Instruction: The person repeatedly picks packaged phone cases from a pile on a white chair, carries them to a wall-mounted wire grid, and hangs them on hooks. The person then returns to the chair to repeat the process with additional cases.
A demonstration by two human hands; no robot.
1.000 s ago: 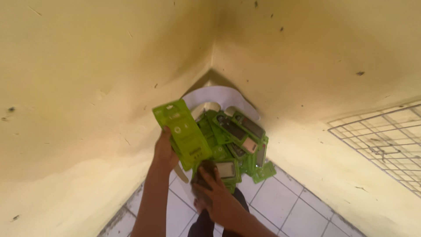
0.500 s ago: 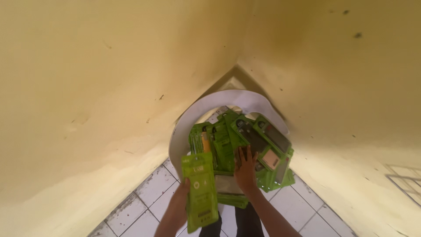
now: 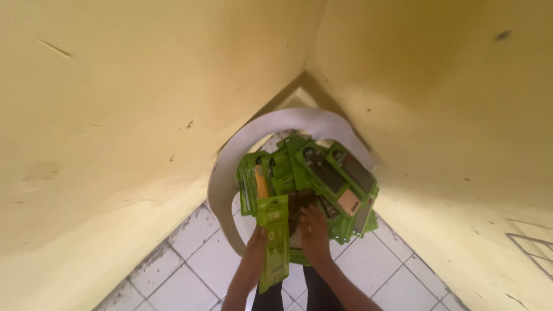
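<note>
- Corner of two yellow plaster walls (image 3: 132, 98) fills most of my view; white floor tiles (image 3: 190, 253) run along the near edge.
- White round plastic basin (image 3: 227, 173) sits tilted into the corner, its rim showing as a pale arc at far and left.
- Heap of green flat blister-card packets (image 3: 328, 173) lies in the basin, fanned out and overlapping. Some carry dark rectangular items, one an orange strip at left.
- Left hand (image 3: 254, 253) is closed around the near half of a long green cardboard hang-card packet (image 3: 274, 242), which stands lengthwise, near of the heap and just touching its edge.
- Right hand (image 3: 314, 230) rests fingers-down on the near side of the heap, just right of that packet. I cannot tell whether it pinches anything or only presses.
- Handling, as I judge it: packets look light, thin and fairly stiff, with glossy faces likely to slide over one another. Best hold is a pinch across the card's edges at the lower half, clear of the blister.
- Loose stack seems prone to shifting if pushed sideways.
</note>
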